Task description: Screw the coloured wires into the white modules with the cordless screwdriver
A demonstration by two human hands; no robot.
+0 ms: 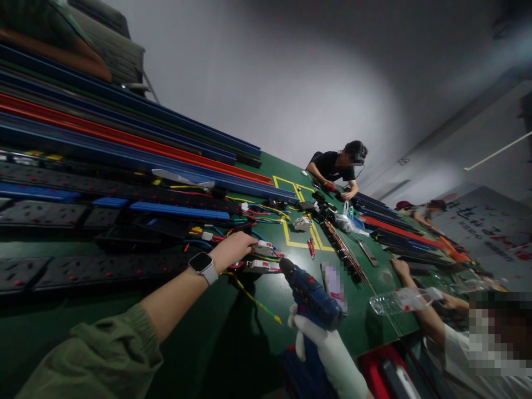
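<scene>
My right hand [322,341], in a white glove, is closed round the grip of a blue cordless drill [310,291]. The drill's nose points left, close to the end of a grey-white circuit breaker [261,266] with wires on it. My bare left hand [233,247], a watch [201,263] on its wrist, is closed at the near end of a second circuit breaker [262,247]; its fingertips are partly hidden. Red, blue and yellow-green wires run from the breakers toward the black power strips [41,271]. One yellow-green wire [260,305] hangs loose below the breakers.
Blue rails [124,147] and an orange rail [137,141] lie along the left of the green table [266,296]. Another circuit breaker [302,223], red-handled pliers [311,248] and a phone [332,282] lie ahead. Co-workers sit opposite and at right, where one holds a plastic bottle [403,299].
</scene>
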